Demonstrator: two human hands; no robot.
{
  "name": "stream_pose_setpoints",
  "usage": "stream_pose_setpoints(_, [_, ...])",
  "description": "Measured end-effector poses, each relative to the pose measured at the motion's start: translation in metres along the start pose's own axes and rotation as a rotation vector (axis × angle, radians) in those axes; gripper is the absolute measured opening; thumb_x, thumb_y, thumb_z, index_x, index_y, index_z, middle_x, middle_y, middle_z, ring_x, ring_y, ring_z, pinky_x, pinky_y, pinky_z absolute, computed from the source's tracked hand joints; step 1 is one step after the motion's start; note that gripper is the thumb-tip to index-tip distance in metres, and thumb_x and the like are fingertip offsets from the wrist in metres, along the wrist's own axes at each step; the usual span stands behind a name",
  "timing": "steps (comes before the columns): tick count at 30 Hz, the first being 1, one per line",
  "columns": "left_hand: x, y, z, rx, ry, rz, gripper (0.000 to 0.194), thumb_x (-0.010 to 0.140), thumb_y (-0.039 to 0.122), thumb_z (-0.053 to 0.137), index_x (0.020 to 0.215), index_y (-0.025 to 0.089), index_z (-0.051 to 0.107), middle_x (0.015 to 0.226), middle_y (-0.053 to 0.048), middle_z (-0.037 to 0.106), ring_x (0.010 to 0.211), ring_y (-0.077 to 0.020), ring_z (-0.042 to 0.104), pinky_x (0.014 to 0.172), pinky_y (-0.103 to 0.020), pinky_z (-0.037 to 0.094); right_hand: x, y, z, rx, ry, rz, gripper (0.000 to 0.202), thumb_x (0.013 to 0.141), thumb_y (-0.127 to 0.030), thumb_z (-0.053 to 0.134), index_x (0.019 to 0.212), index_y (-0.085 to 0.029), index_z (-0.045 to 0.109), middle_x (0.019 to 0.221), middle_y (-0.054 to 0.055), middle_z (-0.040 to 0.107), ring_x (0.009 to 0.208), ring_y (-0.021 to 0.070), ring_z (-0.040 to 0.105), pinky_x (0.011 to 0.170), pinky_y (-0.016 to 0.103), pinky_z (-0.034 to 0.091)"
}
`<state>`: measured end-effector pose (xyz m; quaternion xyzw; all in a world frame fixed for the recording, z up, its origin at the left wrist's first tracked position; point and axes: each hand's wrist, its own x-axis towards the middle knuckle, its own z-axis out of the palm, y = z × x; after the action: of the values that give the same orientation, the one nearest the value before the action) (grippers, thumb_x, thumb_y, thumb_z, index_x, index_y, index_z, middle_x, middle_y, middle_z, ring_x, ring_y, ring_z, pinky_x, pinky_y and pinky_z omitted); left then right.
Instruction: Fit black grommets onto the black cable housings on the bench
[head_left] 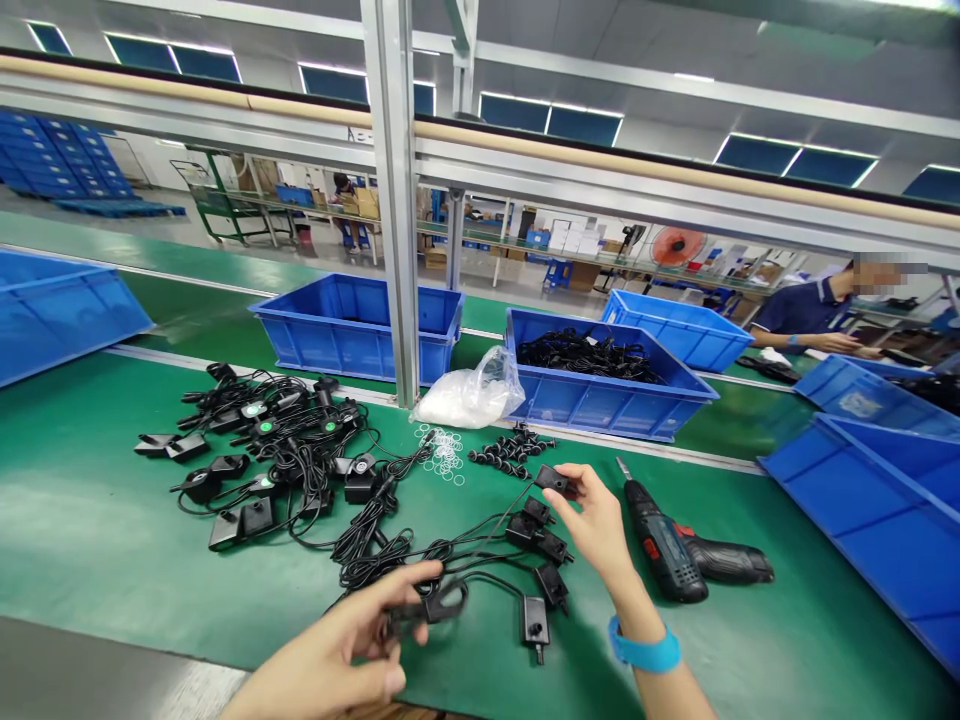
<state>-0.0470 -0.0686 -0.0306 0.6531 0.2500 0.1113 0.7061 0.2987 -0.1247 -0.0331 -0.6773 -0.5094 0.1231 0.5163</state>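
My right hand (600, 520) pinches a small black water pump (551, 479) above the green bench, with a thin cable running off it to the left. My left hand (337, 650) is curled around a bundled black cable (439, 603), slightly blurred. Between my hands, several more pumps (535, 622) lie with their cables trailing to a heap of coiled cords (375, 545). Farther left is a large tangled pile of pumps and cords (292, 440). Clear rings (448, 455) and small black fittings (510, 450) lie beyond my hands.
A cordless drill (667, 545) lies right of my right hand. Behind are a plastic bag of white pieces (469, 395), a blue bin of black cords (607, 405), another blue bin (330, 345) and a metal post (401, 200). A co-worker (802, 310) sits at far right.
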Motion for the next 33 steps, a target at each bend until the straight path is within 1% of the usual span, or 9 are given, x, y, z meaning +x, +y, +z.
stream_pose_setpoints(3, [0.006, 0.008, -0.024, 0.169, 0.322, 0.066, 0.058, 0.089, 0.042, 0.064, 0.144, 0.028, 0.053, 0.113, -0.008, 0.072, 0.078, -0.0176, 0.065, 0.077, -0.028, 0.056, 0.007, 0.021, 0.007, -0.053, -0.107, 0.031, 0.026, 0.087, -0.039, 0.065, 0.105, -0.02, 0.06, 0.101, 0.008, 0.072, 0.087, 0.0229, 0.068, 0.083, 0.04, 0.055])
stream_pose_setpoints(6, [0.012, 0.003, -0.037, 0.492, 0.555, 0.068, 0.043, 0.09, 0.048, 0.058, 0.126, 0.026, 0.068, 0.119, -0.007, 0.072, 0.099, -0.0253, 0.068, 0.079, -0.029, 0.058, 0.006, 0.027, 0.013, -0.123, -0.226, 0.031, 0.022, 0.083, -0.036, 0.067, 0.099, -0.022, 0.063, 0.099, 0.005, 0.072, 0.089, 0.0229, 0.067, 0.084, 0.038, 0.052])
stream_pose_setpoints(8, [0.01, -0.006, -0.04, 0.687, 0.584, 0.059, 0.041, 0.09, 0.048, 0.057, 0.122, 0.027, 0.071, 0.123, -0.006, 0.072, 0.108, -0.0286, 0.068, 0.085, -0.034, 0.059, 0.007, 0.026, 0.014, -0.173, -0.3, 0.02, 0.019, 0.08, -0.035, 0.069, 0.095, -0.024, 0.066, 0.098, 0.003, 0.072, 0.092, 0.0231, 0.066, 0.084, 0.037, 0.05])
stream_pose_setpoints(12, [-0.005, -0.017, -0.04, 0.915, 0.494, 0.024, 0.039, 0.09, 0.049, 0.059, 0.124, 0.034, 0.071, 0.122, -0.003, 0.073, 0.115, -0.03, 0.067, 0.1, -0.041, 0.055, 0.024, 0.029, 0.011, -0.262, -0.373, 0.006, 0.018, 0.087, -0.041, 0.061, 0.083, -0.024, 0.067, 0.09, 0.003, 0.071, 0.087, 0.0235, 0.064, 0.08, 0.036, 0.047])
stream_pose_setpoints(14, [-0.011, -0.013, -0.041, 0.964, 0.464, 0.012, 0.035, 0.091, 0.049, 0.059, 0.12, 0.038, 0.073, 0.127, -0.002, 0.071, 0.118, -0.0299, 0.066, 0.101, -0.041, 0.054, 0.037, 0.039, 0.011, -0.295, -0.37, 0.007, 0.017, 0.089, -0.037, 0.056, 0.086, -0.023, 0.067, 0.092, 0.005, 0.071, 0.086, 0.0239, 0.064, 0.08, 0.037, 0.046])
stream_pose_setpoints(17, [-0.01, 0.001, -0.05, 0.968, 0.523, 0.02, 0.031, 0.096, 0.042, 0.053, 0.114, 0.032, 0.075, 0.119, -0.004, 0.073, 0.106, -0.0262, 0.07, 0.092, -0.036, 0.057, 0.055, 0.059, 0.02, -0.324, -0.358, 0.021, 0.021, 0.076, -0.023, 0.059, 0.095, -0.021, 0.067, 0.097, 0.008, 0.071, 0.085, 0.025, 0.065, 0.08, 0.038, 0.047])
stream_pose_setpoints(21, [0.009, 0.011, -0.071, 1.053, 0.724, 0.01, 0.031, 0.098, 0.024, 0.046, 0.113, 0.022, 0.073, 0.105, -0.008, 0.073, 0.091, -0.0234, 0.071, 0.081, -0.032, 0.058, 0.063, 0.079, 0.033, -0.328, -0.365, 0.025, 0.014, 0.068, -0.022, 0.061, 0.081, -0.022, 0.067, 0.079, 0.005, 0.067, 0.073, 0.0238, 0.063, 0.073, 0.037, 0.047])
stream_pose_setpoints(27, [0.051, 0.005, -0.088, 1.303, 0.82, -0.142, 0.035, 0.096, 0.008, 0.045, 0.121, 0.019, 0.067, 0.11, -0.01, 0.067, 0.103, -0.0241, 0.067, 0.08, -0.031, 0.055, 0.052, 0.072, 0.02, -0.263, -0.303, 0.067, 0.014, 0.075, -0.037, 0.056, 0.075, -0.024, 0.062, 0.075, 0.004, 0.071, 0.072, 0.0248, 0.067, 0.069, 0.037, 0.048])
stream_pose_setpoints(33, [0.08, 0.01, -0.106, 1.388, 0.856, -0.187, 0.034, 0.099, 0.02, 0.05, 0.132, 0.016, 0.059, 0.115, -0.013, 0.064, 0.103, -0.0271, 0.065, 0.077, -0.033, 0.054, 0.023, 0.057, -0.004, -0.134, -0.177, 0.157, 0.033, 0.078, -0.054, 0.061, 0.084, -0.022, 0.064, 0.085, 0.008, 0.074, 0.077, 0.0258, 0.071, 0.073, 0.037, 0.055])
